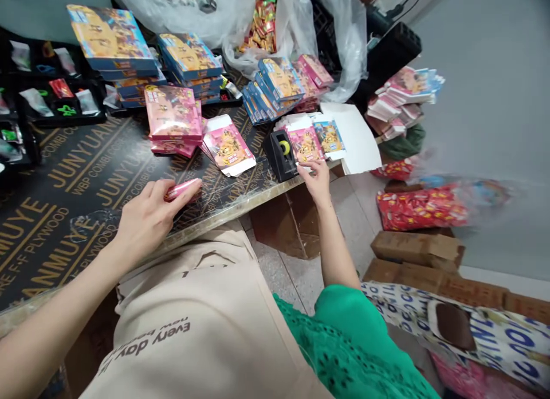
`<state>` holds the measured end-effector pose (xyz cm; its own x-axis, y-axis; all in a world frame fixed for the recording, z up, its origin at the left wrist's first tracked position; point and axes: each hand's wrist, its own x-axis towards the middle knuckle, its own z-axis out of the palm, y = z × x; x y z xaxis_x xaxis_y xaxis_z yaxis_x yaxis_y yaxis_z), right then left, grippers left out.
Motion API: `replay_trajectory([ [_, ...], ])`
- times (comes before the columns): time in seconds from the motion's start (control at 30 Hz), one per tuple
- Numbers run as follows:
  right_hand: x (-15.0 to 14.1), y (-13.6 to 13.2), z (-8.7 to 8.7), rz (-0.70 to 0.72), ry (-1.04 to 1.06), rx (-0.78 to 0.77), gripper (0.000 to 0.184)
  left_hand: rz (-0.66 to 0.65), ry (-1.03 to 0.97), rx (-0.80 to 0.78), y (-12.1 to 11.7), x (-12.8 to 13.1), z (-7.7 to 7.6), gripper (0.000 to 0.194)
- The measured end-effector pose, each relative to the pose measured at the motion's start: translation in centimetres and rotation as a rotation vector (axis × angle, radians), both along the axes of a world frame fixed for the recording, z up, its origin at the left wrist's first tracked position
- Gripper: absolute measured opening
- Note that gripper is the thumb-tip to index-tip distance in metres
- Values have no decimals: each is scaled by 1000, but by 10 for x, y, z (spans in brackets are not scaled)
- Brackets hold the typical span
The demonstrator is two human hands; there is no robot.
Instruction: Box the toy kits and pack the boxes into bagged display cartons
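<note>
My left hand [148, 218] is closed around a small pink box [183, 188] resting near the table's front edge. Only a narrow strip of that box shows between thumb and fingers. My right hand [317, 178] pinches at the front lip of a black tape dispenser [280, 158] holding a yellow-cored roll; the clear tape is hardly visible at the fingertips. Flattened pink cartons [306, 142] and a blue one [329, 136] lie just beyond this hand. Between my hands sits another flat pink carton [230, 147], with more underneath it.
Filled pink boxes [174, 115] stand stacked behind my left hand. Blue box stacks [112, 40] and black compartment trays [64, 95] holding small packets are farther back. A plastic bag [262, 26] contains wrapped sweets. Brown cartons [416, 247] and red packs [421, 207] lie on the floor at right.
</note>
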<state>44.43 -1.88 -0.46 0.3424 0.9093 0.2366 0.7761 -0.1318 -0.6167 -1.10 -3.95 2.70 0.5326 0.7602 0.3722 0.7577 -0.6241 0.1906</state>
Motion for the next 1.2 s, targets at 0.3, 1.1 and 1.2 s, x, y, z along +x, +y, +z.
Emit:
replay_trajectory([
  [0.3, -15, 8, -4, -3, 122, 120, 10, 13, -57, -5, -6, 5, -5, 78],
  [1.1, -228, -39, 37, 545, 1391, -457, 31, -61, -456, 27, 5, 5, -12, 32],
  [1.2, -257, -29, 42, 629, 1521, -538, 31, -89, -471, 11, 5, 2, -13, 31],
])
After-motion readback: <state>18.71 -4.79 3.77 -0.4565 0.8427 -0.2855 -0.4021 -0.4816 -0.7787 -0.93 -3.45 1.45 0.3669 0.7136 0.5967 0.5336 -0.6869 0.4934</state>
